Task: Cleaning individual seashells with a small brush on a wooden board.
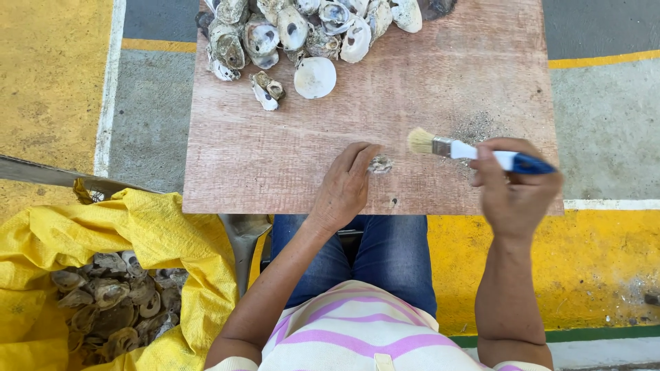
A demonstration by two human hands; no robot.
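My left hand (346, 185) rests on a brown wooden board (275, 151), its fingertips on a small greyish shell (380, 164) near the board's front edge. My right hand (514, 185) grips a paintbrush (467, 151) with a white and blue handle, its pale bristles pointing left just above and right of that shell. A patch of grey grit (474, 127) lies on the board behind the brush.
A heap of oyster shells (302, 31) fills the far edge of the board, with a round white shell (315, 77) and a small one (267, 90) lying loose. An open yellow sack (117, 275) of dark shells sits at my left.
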